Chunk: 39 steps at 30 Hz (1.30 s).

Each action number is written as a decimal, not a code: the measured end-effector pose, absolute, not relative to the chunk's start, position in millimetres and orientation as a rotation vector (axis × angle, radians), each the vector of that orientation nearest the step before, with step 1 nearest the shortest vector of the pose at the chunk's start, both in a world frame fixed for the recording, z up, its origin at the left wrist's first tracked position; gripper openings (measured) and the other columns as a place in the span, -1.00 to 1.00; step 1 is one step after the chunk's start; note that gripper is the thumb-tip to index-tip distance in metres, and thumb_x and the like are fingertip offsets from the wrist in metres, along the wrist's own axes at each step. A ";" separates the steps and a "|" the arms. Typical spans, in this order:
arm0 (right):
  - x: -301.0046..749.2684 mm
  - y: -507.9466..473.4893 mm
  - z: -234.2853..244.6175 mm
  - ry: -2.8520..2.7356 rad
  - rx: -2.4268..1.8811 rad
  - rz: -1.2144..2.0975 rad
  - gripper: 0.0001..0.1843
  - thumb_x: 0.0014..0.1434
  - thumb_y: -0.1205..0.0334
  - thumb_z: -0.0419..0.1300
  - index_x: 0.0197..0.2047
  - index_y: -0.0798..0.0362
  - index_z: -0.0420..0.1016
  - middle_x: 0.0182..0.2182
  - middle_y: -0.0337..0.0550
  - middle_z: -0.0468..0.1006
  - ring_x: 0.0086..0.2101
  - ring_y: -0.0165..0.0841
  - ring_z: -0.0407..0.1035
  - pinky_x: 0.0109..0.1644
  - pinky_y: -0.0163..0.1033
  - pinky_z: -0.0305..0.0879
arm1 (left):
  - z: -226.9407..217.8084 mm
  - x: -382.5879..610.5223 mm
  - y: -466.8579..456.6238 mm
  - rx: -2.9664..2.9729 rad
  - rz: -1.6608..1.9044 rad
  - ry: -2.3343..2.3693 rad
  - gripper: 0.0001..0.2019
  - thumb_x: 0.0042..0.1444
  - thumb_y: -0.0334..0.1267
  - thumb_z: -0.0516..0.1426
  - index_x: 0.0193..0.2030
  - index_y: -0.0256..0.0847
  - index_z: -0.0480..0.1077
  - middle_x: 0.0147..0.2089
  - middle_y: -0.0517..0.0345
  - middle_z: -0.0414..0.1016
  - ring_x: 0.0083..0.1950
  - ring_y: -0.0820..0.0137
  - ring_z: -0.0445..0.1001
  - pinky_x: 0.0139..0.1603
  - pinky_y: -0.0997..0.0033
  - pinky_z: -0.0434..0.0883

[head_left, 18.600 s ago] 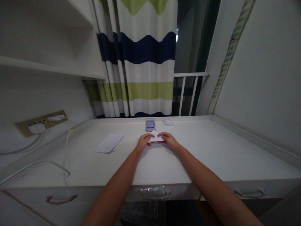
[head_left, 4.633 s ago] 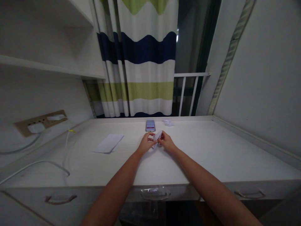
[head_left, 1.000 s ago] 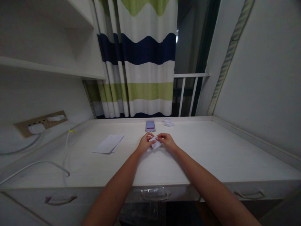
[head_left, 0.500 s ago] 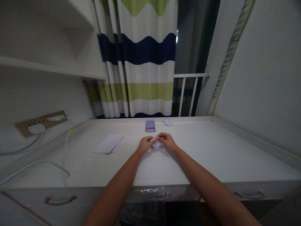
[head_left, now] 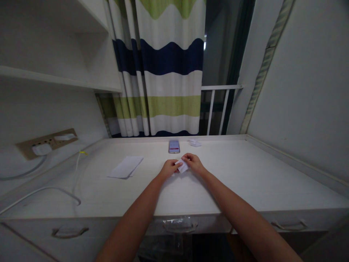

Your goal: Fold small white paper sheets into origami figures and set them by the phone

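A small piece of folded white paper [head_left: 183, 167] is held between both hands, just above the white desk. My left hand [head_left: 169, 168] pinches its left side, with the thumb lying across the front. My right hand [head_left: 192, 162] grips the upper right edge, fingers curled. Part of the paper is hidden behind the fingers. Beyond my hands lies a phone [head_left: 174, 146] with its screen lit. To the phone's right rest some folded white paper pieces [head_left: 194, 143].
White paper sheets [head_left: 125, 167] lie stacked on the left of the desk [head_left: 245, 178]. A white cable [head_left: 54, 188] runs along the left side below a wall socket [head_left: 49, 142]. A striped curtain [head_left: 174, 83] hangs behind the desk, and a shelf [head_left: 60, 80] juts out at upper left.
The folded paper has turned slightly between my fingers, and more of its face shows. My left thumb and fingers have shifted a little; the other things stay where they were.
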State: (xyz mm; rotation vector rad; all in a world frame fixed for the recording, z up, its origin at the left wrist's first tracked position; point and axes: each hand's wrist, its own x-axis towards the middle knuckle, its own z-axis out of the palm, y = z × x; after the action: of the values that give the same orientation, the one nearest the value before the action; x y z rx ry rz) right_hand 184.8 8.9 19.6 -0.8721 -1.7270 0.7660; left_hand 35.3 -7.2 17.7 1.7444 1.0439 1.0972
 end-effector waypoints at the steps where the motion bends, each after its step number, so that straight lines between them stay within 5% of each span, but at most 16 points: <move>1: 184.6 8.6 19.7 -1.727 -0.870 0.767 -0.72 -0.07 0.05 0.10 -0.54 0.12 0.36 -0.64 -0.28 0.32 -0.58 -0.49 0.15 -0.50 -0.37 0.07 | 18.3 35.2 -7.9 1.743 1.099 1.043 -0.72 -0.19 -0.08 0.14 -0.65 -0.31 0.36 -0.74 0.25 0.25 -0.68 0.54 0.20 -0.62 0.55 0.14; 26: 184.9 13.8 15.7 -1.577 -0.926 0.873 -0.68 -0.19 0.00 0.18 -0.47 0.11 0.35 -0.59 -0.28 0.34 -0.61 -0.52 0.18 -0.55 -0.36 0.13 | 18.8 34.6 -4.8 1.563 1.243 1.041 -0.63 -0.19 0.04 0.11 -0.52 -0.31 0.35 -0.72 0.24 0.28 -0.69 0.51 0.26 -0.63 0.52 0.24; 39: 181.9 4.0 14.8 -1.610 -1.025 0.982 -0.71 -0.17 0.09 0.15 -0.42 0.06 0.18 -0.65 -0.41 0.24 -0.74 -0.56 0.15 -0.73 -0.44 0.07 | 15.2 33.9 -6.4 1.722 1.380 1.099 -0.69 -0.08 -0.07 0.07 -0.40 -0.33 0.40 -0.47 0.10 0.41 -0.63 0.51 0.34 -0.62 0.52 0.29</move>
State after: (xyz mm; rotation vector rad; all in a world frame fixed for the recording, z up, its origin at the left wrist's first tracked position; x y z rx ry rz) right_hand 181.9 4.0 14.8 -1.0254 -1.6105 0.9824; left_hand 33.9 -6.4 15.2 1.7223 1.0990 1.3795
